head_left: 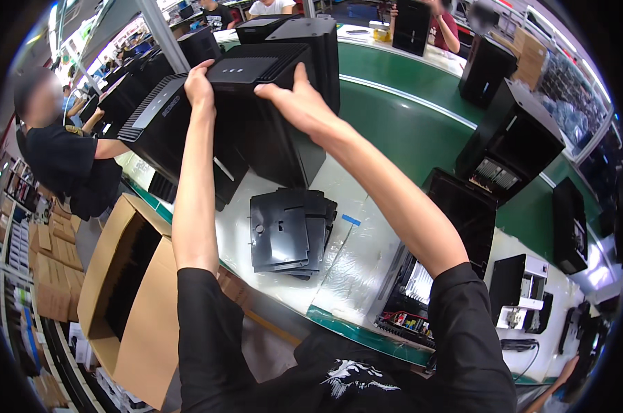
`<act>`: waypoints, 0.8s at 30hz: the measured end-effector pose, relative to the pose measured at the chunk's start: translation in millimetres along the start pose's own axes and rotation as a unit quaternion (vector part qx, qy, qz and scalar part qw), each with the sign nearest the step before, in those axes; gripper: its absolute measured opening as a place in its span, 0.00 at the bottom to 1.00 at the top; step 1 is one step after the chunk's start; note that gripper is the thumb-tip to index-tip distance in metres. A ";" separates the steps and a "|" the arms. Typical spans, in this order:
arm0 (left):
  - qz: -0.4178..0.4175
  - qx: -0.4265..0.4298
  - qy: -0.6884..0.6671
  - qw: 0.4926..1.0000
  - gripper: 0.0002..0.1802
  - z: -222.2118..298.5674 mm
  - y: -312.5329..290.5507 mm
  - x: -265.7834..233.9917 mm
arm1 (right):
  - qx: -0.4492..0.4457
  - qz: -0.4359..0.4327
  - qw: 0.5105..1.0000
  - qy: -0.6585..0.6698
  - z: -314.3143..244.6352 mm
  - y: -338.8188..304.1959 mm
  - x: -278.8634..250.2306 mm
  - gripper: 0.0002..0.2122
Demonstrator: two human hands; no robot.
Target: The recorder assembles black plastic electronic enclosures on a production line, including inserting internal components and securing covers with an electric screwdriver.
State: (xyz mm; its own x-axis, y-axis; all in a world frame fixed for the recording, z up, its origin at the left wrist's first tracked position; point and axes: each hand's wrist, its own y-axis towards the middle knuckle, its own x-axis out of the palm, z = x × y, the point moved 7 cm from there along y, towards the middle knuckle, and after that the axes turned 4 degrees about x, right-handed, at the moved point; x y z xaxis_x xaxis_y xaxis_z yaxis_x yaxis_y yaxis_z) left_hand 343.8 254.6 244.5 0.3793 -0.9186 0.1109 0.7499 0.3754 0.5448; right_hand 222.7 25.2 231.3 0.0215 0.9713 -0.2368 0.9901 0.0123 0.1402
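Both my hands are on a black computer tower case [266, 131], whose ribbed top carries a glossy strip. My left hand [200, 88] holds the top's left edge, fingers curled over it. My right hand [301, 103] grips the near right corner, thumb on the top and index finger along the side. Whether the case's base rests on the bench is unclear. Another black tower case [161, 113] stands directly left of it, close to my left wrist. Nearer me lies a loose stack of flat black panels [280, 230] on the plastic-covered bench [349, 258].
An open cardboard box [139, 316] stands left of the bench. On my right lies an opened computer case [421, 275] with wires showing. Beyond runs a green conveyor belt [387, 124] bearing black tower cases [514, 141]. A co-worker [67, 148] stands at the left.
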 end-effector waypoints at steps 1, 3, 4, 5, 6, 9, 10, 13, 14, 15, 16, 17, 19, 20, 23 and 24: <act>-0.004 0.002 -0.003 1.000 0.17 2.9 -2.2 4.1 | 0.007 -0.007 1.000 0.006 0.4 -4.4 -0.9 0.52; 0.004 -0.002 0.009 1.000 0.17 6.6 -8.7 6.7 | 0.033 0.009 0.999 -0.036 2.0 -13.8 -6.1 0.50; 0.016 0.023 -0.009 1.000 0.15 12.6 -10.1 5.1 | 0.032 -0.005 0.999 -0.031 1.1 -16.6 -7.3 0.49; 0.027 0.045 0.021 0.998 0.16 19.3 -9.8 2.4 | 0.034 -0.002 0.999 -0.027 3.2 -17.1 -8.9 0.49; 0.007 0.076 0.081 0.994 0.15 25.5 -11.8 4.0 | 0.017 -0.007 0.999 -0.031 3.7 -17.2 -8.0 0.49; -0.087 0.115 0.183 0.972 0.16 75.7 -42.6 36.9 | -0.016 0.008 0.999 -0.034 15.9 -15.0 -15.7 0.47; -0.155 0.125 0.225 0.954 0.16 90.2 -53.2 53.6 | -0.044 0.021 0.998 -0.036 17.4 -15.0 -22.8 0.46; -0.240 0.209 0.339 0.885 0.21 113.6 -84.2 76.0 | -0.034 0.044 0.998 -0.008 43.7 -12.0 -33.1 0.43; -0.256 0.196 0.353 0.878 0.28 110.1 -87.1 78.7 | -0.010 0.055 0.997 -0.047 59.9 -9.9 -36.9 0.43; -0.262 0.198 0.352 0.876 0.28 109.2 -91.9 78.7 | 0.015 0.066 0.994 -0.085 76.5 -7.9 -41.2 0.43; -0.266 0.227 0.394 0.850 0.31 113.3 -99.2 78.5 | 0.017 0.073 0.994 -0.081 87.9 -4.4 -45.4 0.43; -0.271 0.253 0.434 0.821 0.34 113.6 -106.8 81.5 | 0.071 0.051 0.988 -0.127 110.8 1.7 -48.5 0.43; -0.284 0.290 0.420 0.812 0.34 112.1 -116.5 91.4 | 0.146 -0.003 0.972 -0.182 159.9 16.6 -59.6 0.41; -0.286 0.325 0.415 0.801 0.35 114.7 -120.6 92.0 | 0.171 -0.024 0.968 -0.184 172.4 16.5 -65.3 0.41; -0.300 0.349 0.395 0.795 0.35 119.4 -120.3 89.4 | 0.204 -0.026 0.956 -0.210 194.6 19.5 -88.1 0.41; -0.317 0.356 0.381 0.792 0.34 120.9 -119.7 89.5 | 0.213 -0.008 0.949 -0.234 197.6 23.8 -95.0 0.41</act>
State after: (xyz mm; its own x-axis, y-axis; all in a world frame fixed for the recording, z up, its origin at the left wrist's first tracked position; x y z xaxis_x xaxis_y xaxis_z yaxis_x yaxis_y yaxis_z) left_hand 222.4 112.5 289.7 0.4691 -0.4516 -0.7589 0.5272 -0.5462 0.6509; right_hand 271.7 -113.7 67.2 -0.0324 0.7583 -0.6512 0.9552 -0.1683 -0.2435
